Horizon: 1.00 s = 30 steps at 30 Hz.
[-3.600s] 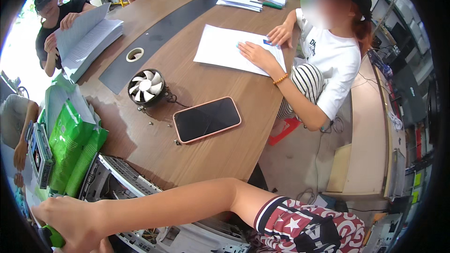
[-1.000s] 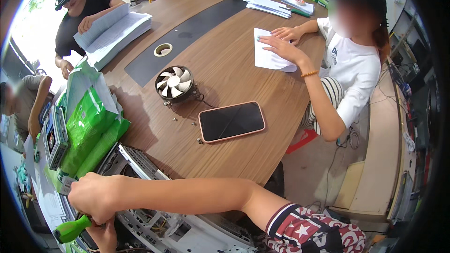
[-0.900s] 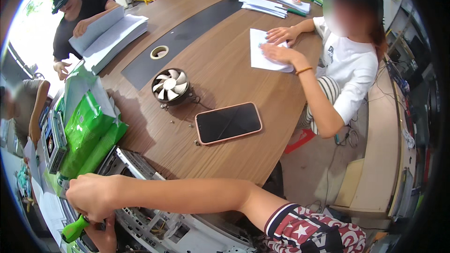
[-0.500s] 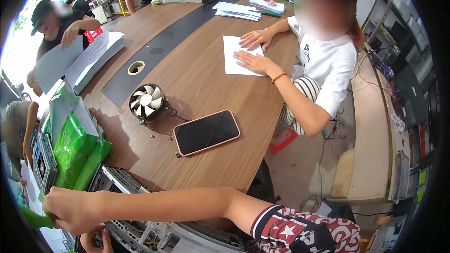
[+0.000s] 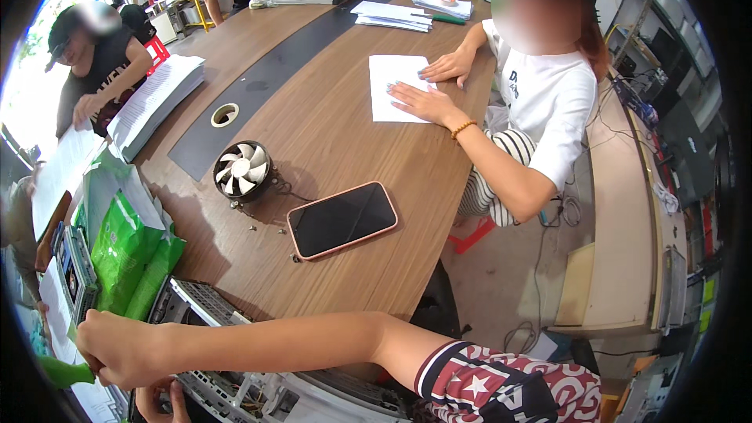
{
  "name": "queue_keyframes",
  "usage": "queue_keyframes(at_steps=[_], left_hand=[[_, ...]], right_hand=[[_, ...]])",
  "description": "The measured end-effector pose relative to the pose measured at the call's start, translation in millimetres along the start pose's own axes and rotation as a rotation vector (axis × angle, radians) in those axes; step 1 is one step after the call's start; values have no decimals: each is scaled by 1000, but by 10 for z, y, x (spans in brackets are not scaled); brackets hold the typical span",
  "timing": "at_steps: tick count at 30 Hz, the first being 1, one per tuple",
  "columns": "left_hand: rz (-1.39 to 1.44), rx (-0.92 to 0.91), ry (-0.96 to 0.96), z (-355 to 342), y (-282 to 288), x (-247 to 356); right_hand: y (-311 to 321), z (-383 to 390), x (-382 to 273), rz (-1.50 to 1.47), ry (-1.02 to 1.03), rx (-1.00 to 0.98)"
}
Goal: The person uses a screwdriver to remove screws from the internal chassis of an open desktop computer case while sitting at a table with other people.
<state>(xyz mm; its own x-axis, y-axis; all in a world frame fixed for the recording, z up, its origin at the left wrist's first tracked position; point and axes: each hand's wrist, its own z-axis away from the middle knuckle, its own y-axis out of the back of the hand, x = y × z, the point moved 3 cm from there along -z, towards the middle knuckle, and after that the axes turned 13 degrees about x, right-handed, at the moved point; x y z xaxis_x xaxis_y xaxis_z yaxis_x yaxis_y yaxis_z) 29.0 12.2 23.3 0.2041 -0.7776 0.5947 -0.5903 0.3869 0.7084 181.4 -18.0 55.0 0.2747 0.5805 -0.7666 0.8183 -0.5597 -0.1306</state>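
My right arm reaches across the lower edge to the left, over an opened computer case (image 5: 290,398) with metal framework and wires. My right hand (image 5: 125,350) is closed in a fist around a bright green, handle-like thing (image 5: 66,372); its exact kind does not show. Just below, by the edge of the case, my left hand (image 5: 160,402) shows only in part, its fingers curled around something dark that I cannot make out. Beyond the case a cooling fan (image 5: 244,169) with white blades stands on the table, with small screws (image 5: 281,231) near it.
A phone (image 5: 343,220) lies beside the fan. Green packages (image 5: 129,239) and a paper stack (image 5: 157,106) stand at the left, a tape roll (image 5: 225,115) farther back. Across the table a person presses a white sheet (image 5: 388,110). Another person handles papers at the left.
The person at the left has lowered a raised sheet. The person across has slid one hand rightward along the white sheet. My own hands hold nearly the same pose.
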Motion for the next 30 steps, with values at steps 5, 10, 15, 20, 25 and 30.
queue_keyframes(at_steps=[5,10,15,20,25,30], left_hand=[[99,147,137,55,84,-176],[370,426,365,55,201,-136],[103,487,-151,7,461,-528],[360,724,-61,29,620,-645],[-383,461,-386,-198,433,98],[-507,264,-434,-67,256,4]], right_hand=[[47,34,-69,49,6,-139],[195,155,-150,511,220,-138],[98,172,59,546,320,-102],[245,145,-231,811,274,-343],[393,185,-302,881,267,-417],[153,351,-249,744,330,-471]])
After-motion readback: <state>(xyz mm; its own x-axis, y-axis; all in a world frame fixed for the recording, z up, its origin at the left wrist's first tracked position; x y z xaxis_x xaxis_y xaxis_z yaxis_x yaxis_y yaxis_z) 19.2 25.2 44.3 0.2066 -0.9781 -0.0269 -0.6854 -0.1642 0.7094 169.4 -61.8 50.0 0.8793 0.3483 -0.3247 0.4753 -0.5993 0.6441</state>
